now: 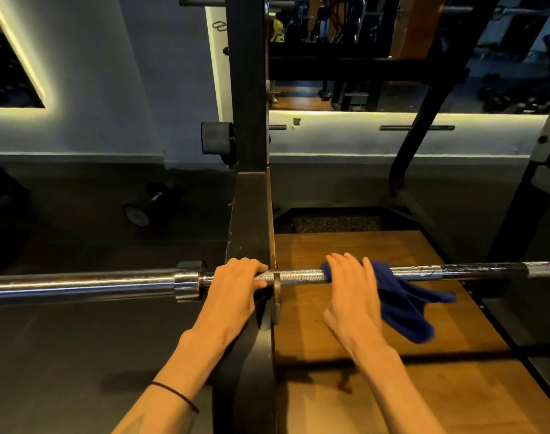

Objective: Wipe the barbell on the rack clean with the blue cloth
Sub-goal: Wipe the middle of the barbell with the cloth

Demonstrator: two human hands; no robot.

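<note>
A steel barbell (298, 276) lies across the view, resting on the hook of a black rack upright (251, 220). My left hand (236, 285) grips the bar just left of the upright, beside the collar of the sleeve (79, 285). My right hand (352, 286) is wrapped over the knurled part to the right of the upright, with the blue cloth (405, 305) pressed between palm and bar. Most of the cloth hangs loose below and to the right of that hand.
A wooden platform (377, 308) lies under the bar on the right; dark rubber floor spreads on the left. A dumbbell (148, 205) lies on the floor at the back left. More black rack frame (424, 120) stands at the right, before a mirrored wall.
</note>
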